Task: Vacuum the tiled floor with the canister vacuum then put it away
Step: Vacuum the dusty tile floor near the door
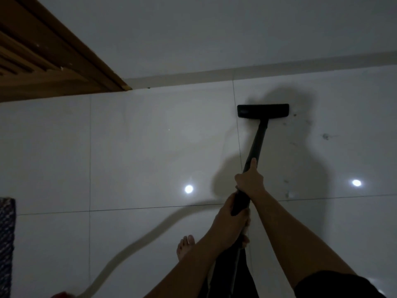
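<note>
a head-worn camera looked down on a dim tiled floor (150,147) of large pale glossy tiles. both of the person's bare forearms reached forward from the bottom of the view. the right hand (250,179) was wrapped round the black wand (256,145) of the vacuum, fingers curled about it and the thumb laid straight along the tube toward the floor head. the left hand (231,214) gripped the same wand just below, nearer the body, its fingers closed round the thicker black handle part. the wand slanted up and away to a flat black floor head (263,111), which sat on the tiles near the pale skirting (193,79) at the foot of a plain wall (193,29). dark specks of dirt (326,136) lay on the tile just right of the head. a pale hose (129,250) curved across the floor from the lower left toward the hands; something red (62,294) showed at its far end, too cropped to tell what it was. a bare foot (185,246) stood on the tiles left of the arms. a wooden door (43,50) filled the upper left corner, and the edge of a woven rug (6,244) showed at the left. two round light reflections (188,188) shone on the tiles.
</note>
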`<act>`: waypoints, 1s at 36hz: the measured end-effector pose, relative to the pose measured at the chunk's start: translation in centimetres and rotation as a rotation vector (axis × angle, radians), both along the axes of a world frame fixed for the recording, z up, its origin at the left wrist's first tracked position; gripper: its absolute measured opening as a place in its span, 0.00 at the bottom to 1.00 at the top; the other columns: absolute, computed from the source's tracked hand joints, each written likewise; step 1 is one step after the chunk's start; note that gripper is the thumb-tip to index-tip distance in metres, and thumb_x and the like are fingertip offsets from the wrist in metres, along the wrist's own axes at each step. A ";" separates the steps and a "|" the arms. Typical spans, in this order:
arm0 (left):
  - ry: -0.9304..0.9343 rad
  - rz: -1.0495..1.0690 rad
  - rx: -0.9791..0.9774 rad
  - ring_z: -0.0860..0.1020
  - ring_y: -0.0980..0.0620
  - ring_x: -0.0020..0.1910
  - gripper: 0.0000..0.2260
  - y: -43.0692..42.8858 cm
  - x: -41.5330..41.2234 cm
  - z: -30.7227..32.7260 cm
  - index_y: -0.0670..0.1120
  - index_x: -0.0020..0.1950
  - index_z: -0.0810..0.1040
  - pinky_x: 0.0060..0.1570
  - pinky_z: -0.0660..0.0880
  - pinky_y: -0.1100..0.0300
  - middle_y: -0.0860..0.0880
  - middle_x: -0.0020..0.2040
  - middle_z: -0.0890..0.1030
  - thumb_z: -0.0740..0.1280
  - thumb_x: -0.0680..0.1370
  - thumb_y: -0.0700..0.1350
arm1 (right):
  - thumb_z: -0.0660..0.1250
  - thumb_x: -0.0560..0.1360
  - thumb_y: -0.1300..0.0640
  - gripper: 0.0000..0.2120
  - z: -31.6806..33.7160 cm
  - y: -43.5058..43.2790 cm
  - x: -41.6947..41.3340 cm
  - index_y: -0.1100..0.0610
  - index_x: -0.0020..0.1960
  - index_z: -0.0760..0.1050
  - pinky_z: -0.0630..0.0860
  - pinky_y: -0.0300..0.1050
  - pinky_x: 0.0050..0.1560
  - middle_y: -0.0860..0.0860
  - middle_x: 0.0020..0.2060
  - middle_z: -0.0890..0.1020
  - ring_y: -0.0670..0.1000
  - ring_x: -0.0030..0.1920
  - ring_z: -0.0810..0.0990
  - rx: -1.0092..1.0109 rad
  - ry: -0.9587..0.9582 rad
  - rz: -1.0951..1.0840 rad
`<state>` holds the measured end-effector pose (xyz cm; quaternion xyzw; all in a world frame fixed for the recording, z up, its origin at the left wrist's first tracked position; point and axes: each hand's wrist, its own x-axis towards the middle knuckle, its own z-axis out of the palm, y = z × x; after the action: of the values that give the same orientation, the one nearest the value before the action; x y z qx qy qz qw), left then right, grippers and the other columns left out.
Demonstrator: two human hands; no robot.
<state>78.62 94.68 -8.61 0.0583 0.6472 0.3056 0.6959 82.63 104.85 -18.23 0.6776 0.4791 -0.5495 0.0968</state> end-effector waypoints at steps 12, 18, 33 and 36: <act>0.063 0.044 -0.003 0.73 0.55 0.23 0.19 5.1 1.9 0.0 0.51 0.71 0.64 0.21 0.72 0.64 0.45 0.40 0.75 0.59 0.80 0.44 | 0.60 0.75 0.65 0.40 0.4 5.5 0.3 0.52 0.78 0.40 0.80 0.52 0.50 0.65 0.59 0.74 0.60 0.45 0.80 0.003 -0.016 0.071; 0.034 0.101 -0.023 0.71 0.58 0.17 0.17 5.0 1.3 0.7 0.50 0.69 0.66 0.18 0.69 0.67 0.46 0.34 0.73 0.59 0.80 0.42 | 0.60 0.74 0.65 0.41 0.2 5.0 -0.7 0.53 0.78 0.40 0.80 0.53 0.51 0.66 0.60 0.73 0.62 0.50 0.81 -0.002 -0.010 0.119; 0.022 0.089 -0.030 0.75 0.53 0.27 0.19 8.3 2.2 -0.7 0.52 0.70 0.65 0.23 0.73 0.62 0.45 0.41 0.75 0.61 0.80 0.45 | 0.60 0.75 0.64 0.40 -0.2 8.7 0.7 0.53 0.78 0.39 0.78 0.50 0.49 0.66 0.61 0.73 0.60 0.50 0.79 0.031 -0.054 0.120; 0.039 0.059 -0.005 0.74 0.52 0.30 0.20 9.8 3.0 -1.0 0.52 0.71 0.64 0.23 0.72 0.64 0.46 0.41 0.74 0.61 0.80 0.45 | 0.59 0.75 0.64 0.40 0.0 10.4 1.7 0.52 0.78 0.39 0.79 0.52 0.51 0.66 0.61 0.73 0.62 0.51 0.80 0.045 -0.056 0.081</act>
<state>81.66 104.48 -9.62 0.0432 0.6628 0.3232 0.6741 84.28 115.27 -18.24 0.6747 0.5155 -0.5152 0.1169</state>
